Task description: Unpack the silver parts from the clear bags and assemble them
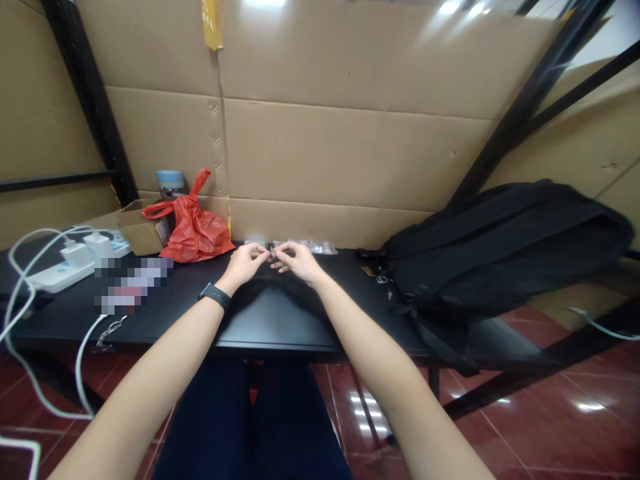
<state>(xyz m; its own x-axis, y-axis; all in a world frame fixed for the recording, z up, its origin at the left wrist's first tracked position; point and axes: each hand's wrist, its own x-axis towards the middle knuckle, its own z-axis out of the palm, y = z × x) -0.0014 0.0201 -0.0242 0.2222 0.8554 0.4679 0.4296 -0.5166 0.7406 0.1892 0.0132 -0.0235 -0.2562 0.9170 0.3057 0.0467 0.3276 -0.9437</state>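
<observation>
Over the far middle of the black table (285, 320), my left hand (246, 263) and my right hand (299, 261) meet fingertip to fingertip. Both are closed in a pinch around a small dark, partly shiny object (273, 255). It is too small, and too much covered by the fingers, to name. Small clear plastic bags (320, 247) lie just behind the hands, against the cardboard wall. A dark watch (215, 295) is on my left wrist.
Left of the hands sit a knotted red plastic bag (197, 230), an open cardboard box (140, 230) and a blue-lidded jar (171, 180). Farther left, a white power strip (65, 272) trails cables beside a blurred-out item (133, 285). A black backpack (500, 247) covers the table's right side.
</observation>
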